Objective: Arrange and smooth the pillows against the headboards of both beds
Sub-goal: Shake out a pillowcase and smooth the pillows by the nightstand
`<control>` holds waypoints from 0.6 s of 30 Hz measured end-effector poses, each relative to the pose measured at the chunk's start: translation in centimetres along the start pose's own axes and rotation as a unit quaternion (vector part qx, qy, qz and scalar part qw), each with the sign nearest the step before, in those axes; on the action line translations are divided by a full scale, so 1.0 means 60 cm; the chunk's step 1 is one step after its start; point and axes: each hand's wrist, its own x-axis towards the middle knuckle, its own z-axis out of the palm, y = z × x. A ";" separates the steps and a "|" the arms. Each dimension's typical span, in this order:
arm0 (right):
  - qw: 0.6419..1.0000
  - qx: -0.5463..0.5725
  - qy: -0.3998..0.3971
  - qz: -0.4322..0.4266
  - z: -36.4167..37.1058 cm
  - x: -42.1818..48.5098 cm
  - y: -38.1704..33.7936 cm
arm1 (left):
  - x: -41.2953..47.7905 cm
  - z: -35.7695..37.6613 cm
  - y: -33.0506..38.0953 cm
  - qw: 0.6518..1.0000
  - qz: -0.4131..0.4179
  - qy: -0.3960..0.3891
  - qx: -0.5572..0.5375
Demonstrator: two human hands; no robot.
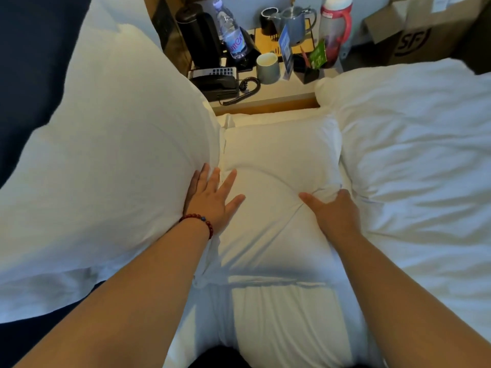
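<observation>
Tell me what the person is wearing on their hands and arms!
No sleeves or gloves show. The left hand has a bracelet at its wrist, made of round dark red beads with one blue bead. The right hand has no watch or ring in view.

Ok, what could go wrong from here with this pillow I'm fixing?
The right hand grips a bunch of the pillow cover, and folds fan out from it; tugging could set creases rather than smooth them. The left hand lies flat right against the big pillow, which might slump onto the flat one. The pillow's far end is close to the nightstand, so a hard shove could bump the mug or phone near its edge.
</observation>
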 end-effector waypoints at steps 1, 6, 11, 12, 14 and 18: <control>1.000 -0.010 -0.010 0.012 0.004 -0.001 0.007 | 0.001 0.002 0.001 1.000 -0.002 -0.002 -0.001; 0.999 -0.028 0.003 0.027 -0.001 0.001 0.035 | 0.003 -0.015 0.018 0.999 -0.006 0.023 -0.022; 0.992 0.054 -0.086 0.074 0.003 -0.001 0.072 | -0.007 0.021 0.038 0.998 0.029 0.053 -0.012; 0.993 0.051 -0.079 0.071 0.004 0.000 0.068 | 0.000 0.030 0.031 0.999 0.021 0.044 -0.016; 0.997 0.033 -0.042 0.046 0.002 0.002 0.057 | 0.016 0.046 0.020 0.999 0.012 0.035 -0.030; 1.000 0.008 -0.001 0.014 0.006 -0.009 0.063 | 0.029 0.064 0.015 1.000 0.000 0.017 -0.005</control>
